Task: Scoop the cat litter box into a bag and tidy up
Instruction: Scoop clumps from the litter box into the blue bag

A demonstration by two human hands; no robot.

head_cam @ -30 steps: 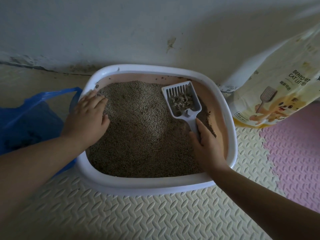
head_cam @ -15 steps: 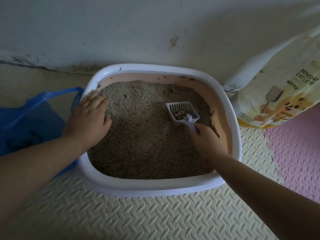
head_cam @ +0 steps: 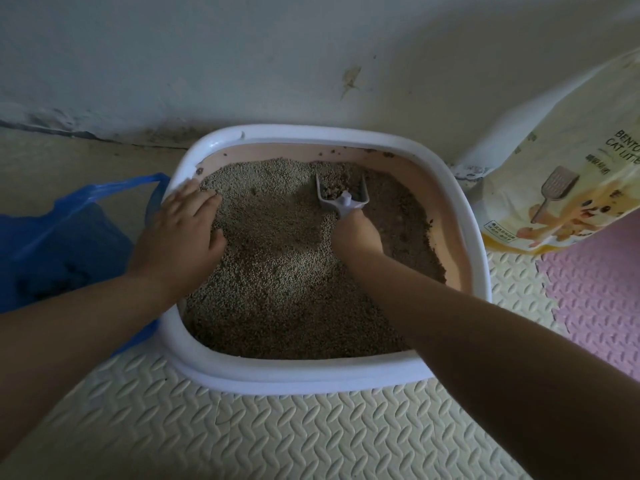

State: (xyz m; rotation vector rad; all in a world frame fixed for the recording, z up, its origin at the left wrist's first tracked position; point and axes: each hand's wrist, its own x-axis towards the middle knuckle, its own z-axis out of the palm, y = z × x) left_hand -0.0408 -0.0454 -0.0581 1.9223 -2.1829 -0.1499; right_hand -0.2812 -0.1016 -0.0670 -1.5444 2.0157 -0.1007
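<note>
The right hand (head_cam: 356, 233) grips the scoop (head_cam: 343, 199), dug in toward 1 o'clock of the litter box (head_cam: 311, 373). The left hand (head_cam: 180, 237) rests flat, fingers straight, at 9 o'clock.

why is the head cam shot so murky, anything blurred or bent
Head view: dim, flat light, no glare; both forearms fall in shadow. Head view: wide-angle bend bows the litter box rim and the wall base line. Head view: the scoop in the right hand shows no smear.

Single head-worn wide-angle view, looking forward and down, close over litter box (head_cam: 294, 375), wall (head_cam: 277, 64) beyond
</note>
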